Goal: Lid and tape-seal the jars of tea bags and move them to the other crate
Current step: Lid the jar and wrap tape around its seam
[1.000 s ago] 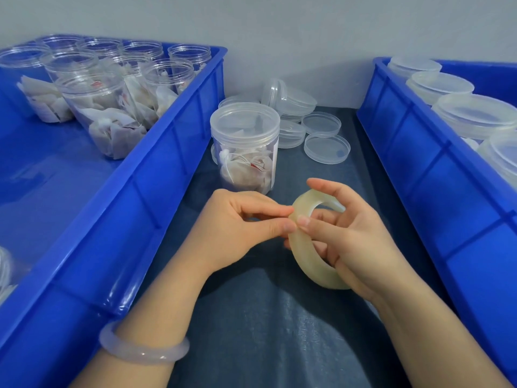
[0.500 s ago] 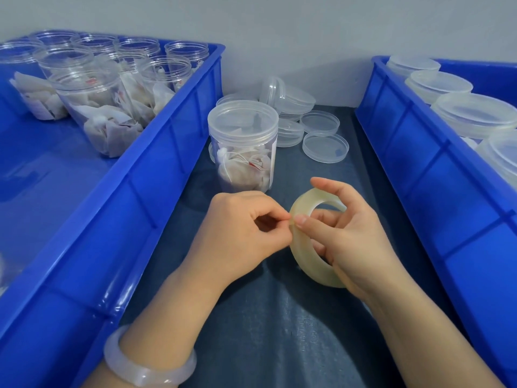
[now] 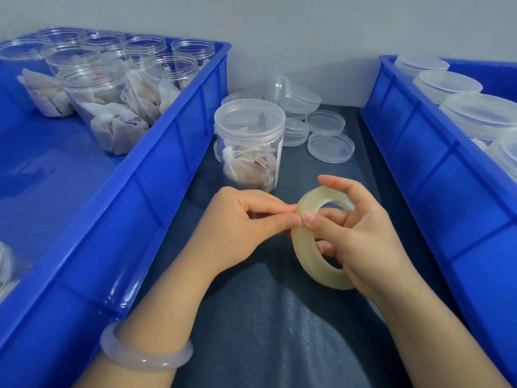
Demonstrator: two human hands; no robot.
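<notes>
Bracelet: a pale bangle is worn on the left wrist, nearest the camera.
Cloth: a dark cloth is spread between the two crates, and the work is done over it.
Tape roll: the tape roll is held just above the cloth, in the middle, between both hands. It is stood on edge and tilted; its outer band is turned left, its hole is turned right, and its axis runs roughly left to right.
Right hand: the right hand is curled round the roll, with the forefinger hooked over the top, other fingers passed into the hole and the thumb pressed on the band.
Left hand: on the left hand the thumb and forefinger are pinched together against the band, beside the right thumb tip. Whether a tape end is lifted cannot be told.
Lidded jar: a clear lidded jar of tea bags is stood upright on the cloth just beyond the hands, its lid uppermost.
Loose lids: clear loose lids are scattered behind and right of that jar.
Left crate: in the blue left crate open jars of tea bags are stood upright at the far end.
Right crate: in the blue right crate capped jars are seen from above.
</notes>
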